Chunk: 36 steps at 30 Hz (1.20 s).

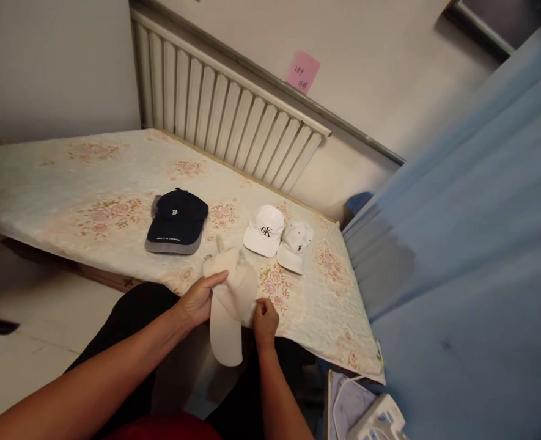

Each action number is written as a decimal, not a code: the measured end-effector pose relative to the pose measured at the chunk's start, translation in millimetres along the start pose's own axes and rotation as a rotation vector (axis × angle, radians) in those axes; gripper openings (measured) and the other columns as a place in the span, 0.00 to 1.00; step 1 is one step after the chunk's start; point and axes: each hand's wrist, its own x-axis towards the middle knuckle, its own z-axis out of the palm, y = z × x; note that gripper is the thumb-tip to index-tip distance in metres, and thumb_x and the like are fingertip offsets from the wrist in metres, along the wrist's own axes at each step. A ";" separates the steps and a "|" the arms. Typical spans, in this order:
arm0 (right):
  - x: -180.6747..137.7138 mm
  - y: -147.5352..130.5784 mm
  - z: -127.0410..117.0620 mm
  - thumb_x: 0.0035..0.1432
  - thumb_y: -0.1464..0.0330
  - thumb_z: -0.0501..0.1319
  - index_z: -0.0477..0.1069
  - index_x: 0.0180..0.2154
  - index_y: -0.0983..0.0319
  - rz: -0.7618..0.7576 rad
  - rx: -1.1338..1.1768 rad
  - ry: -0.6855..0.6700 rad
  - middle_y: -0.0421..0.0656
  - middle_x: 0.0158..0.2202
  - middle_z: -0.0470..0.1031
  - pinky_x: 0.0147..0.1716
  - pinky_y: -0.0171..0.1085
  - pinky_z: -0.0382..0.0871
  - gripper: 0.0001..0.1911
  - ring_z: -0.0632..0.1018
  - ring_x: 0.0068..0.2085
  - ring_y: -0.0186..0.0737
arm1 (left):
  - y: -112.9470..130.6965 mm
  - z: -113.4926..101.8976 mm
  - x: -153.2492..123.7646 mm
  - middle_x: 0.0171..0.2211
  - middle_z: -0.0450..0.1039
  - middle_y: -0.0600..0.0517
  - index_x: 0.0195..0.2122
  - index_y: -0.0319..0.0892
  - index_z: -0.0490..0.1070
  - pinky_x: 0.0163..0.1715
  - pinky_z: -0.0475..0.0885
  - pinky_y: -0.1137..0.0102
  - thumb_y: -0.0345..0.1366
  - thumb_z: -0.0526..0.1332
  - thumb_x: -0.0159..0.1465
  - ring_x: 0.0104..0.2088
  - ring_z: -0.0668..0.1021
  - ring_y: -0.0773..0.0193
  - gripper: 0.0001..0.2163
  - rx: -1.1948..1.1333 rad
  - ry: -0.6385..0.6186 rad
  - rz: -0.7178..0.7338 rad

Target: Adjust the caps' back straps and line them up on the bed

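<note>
A cream baseball cap (227,330) is held over the bed's near edge, its brim hanging down toward my lap. My left hand (201,298) grips the crown's left side, thumb on top. On the other side, my right hand (265,316) has its fingers curled closed at the cap's edge, pinching it. Farther off on the bed lies a navy cap (178,214) with a grey brim and a small white emblem. Right of centre, a white cap with black letters (264,229) rests beside another white cap (295,244) bearing a small dark logo.
A floral cover (128,177) lies over the bed. Behind it stand a radiator (224,98) and a wall with a pink note (303,70). A blue curtain (458,244) hangs at the right. At lower right, a white corded appliance (378,421) sits on a small surface.
</note>
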 end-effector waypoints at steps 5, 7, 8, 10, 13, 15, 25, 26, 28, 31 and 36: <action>-36.8 -9.9 -6.5 0.56 0.69 0.50 0.74 0.40 0.62 0.049 0.152 -0.091 0.39 0.25 0.76 0.29 0.34 0.70 0.15 0.76 0.26 0.38 | -0.2 -1.8 -2.1 0.27 0.81 0.42 0.40 0.30 0.77 0.33 0.77 0.63 0.26 0.59 0.61 0.25 0.81 0.57 0.09 -0.022 0.018 0.049; -54.1 -11.9 -8.5 0.55 0.70 0.50 0.72 0.43 0.63 0.072 0.278 -0.161 0.40 0.28 0.78 0.30 0.34 0.73 0.17 0.78 0.27 0.37 | -0.2 -1.1 -3.2 0.28 0.81 0.43 0.41 0.31 0.77 0.34 0.77 0.64 0.26 0.60 0.60 0.25 0.81 0.57 0.09 -0.021 0.033 0.095; -62.6 -12.9 -10.1 0.55 0.71 0.51 0.72 0.46 0.63 0.078 0.342 -0.187 0.42 0.31 0.79 0.32 0.35 0.74 0.18 0.79 0.29 0.38 | -0.4 -0.2 -3.7 0.29 0.81 0.43 0.41 0.31 0.76 0.34 0.77 0.64 0.26 0.61 0.60 0.26 0.81 0.57 0.09 -0.017 0.042 0.116; -78.7 -16.5 -15.3 0.55 0.72 0.52 0.70 0.51 0.64 0.053 0.429 -0.230 0.46 0.38 0.80 0.38 0.38 0.76 0.22 0.81 0.35 0.40 | -1.5 2.4 -4.2 0.31 0.81 0.43 0.43 0.32 0.76 0.35 0.77 0.64 0.26 0.62 0.59 0.27 0.81 0.57 0.10 -0.007 0.058 0.157; -98.0 -27.3 -27.0 0.57 0.71 0.55 0.64 0.59 0.62 -0.072 0.444 -0.292 0.49 0.52 0.76 0.50 0.42 0.73 0.27 0.79 0.50 0.44 | -6.3 6.9 -4.1 0.35 0.81 0.41 0.45 0.31 0.75 0.38 0.77 0.63 0.26 0.63 0.58 0.32 0.82 0.55 0.13 -0.002 0.049 0.203; -106.5 -36.4 -34.4 0.57 0.71 0.57 0.62 0.61 0.60 -0.165 0.421 -0.321 0.49 0.58 0.71 0.57 0.44 0.67 0.29 0.73 0.58 0.47 | -11.6 9.4 -4.5 0.37 0.81 0.40 0.46 0.31 0.74 0.41 0.76 0.63 0.26 0.64 0.57 0.35 0.82 0.54 0.15 0.004 0.026 0.220; -112.4 -66.9 -47.2 0.63 0.65 0.53 0.62 0.62 0.56 -0.133 0.424 -0.242 0.46 0.60 0.70 0.58 0.48 0.67 0.25 0.71 0.61 0.48 | -34.2 17.7 -20.8 0.38 0.82 0.44 0.49 0.35 0.75 0.45 0.74 0.63 0.27 0.67 0.54 0.41 0.82 0.52 0.20 0.045 -0.091 0.195; -112.9 -67.9 -47.8 0.64 0.65 0.52 0.61 0.63 0.55 -0.171 0.425 -0.246 0.45 0.61 0.68 0.60 0.50 0.65 0.25 0.69 0.62 0.48 | -33.4 18.6 -21.8 0.39 0.82 0.44 0.50 0.36 0.75 0.46 0.74 0.63 0.27 0.68 0.53 0.42 0.81 0.52 0.21 0.038 -0.103 0.198; -114.5 -65.9 -47.7 0.65 0.65 0.51 0.59 0.63 0.55 -0.241 0.384 -0.244 0.44 0.62 0.66 0.61 0.51 0.63 0.26 0.67 0.63 0.48 | -29.6 20.4 -23.4 0.40 0.81 0.44 0.51 0.36 0.74 0.46 0.73 0.64 0.27 0.67 0.54 0.42 0.81 0.52 0.22 0.020 -0.114 0.189; -117.2 -55.2 -44.3 0.65 0.66 0.51 0.59 0.64 0.55 -0.308 0.281 -0.219 0.44 0.62 0.66 0.60 0.50 0.63 0.26 0.68 0.62 0.48 | -19.9 23.4 -25.9 0.39 0.82 0.44 0.51 0.35 0.74 0.45 0.74 0.65 0.27 0.65 0.56 0.40 0.82 0.54 0.20 -0.027 -0.073 0.154; -119.3 -44.0 -38.1 0.63 0.71 0.52 0.55 0.65 0.53 -0.387 0.209 -0.222 0.43 0.62 0.66 0.59 0.49 0.66 0.29 0.69 0.62 0.47 | -2.7 24.8 -28.2 0.37 0.82 0.43 0.52 0.33 0.73 0.46 0.74 0.61 0.30 0.60 0.61 0.39 0.82 0.52 0.18 -0.132 -0.040 0.118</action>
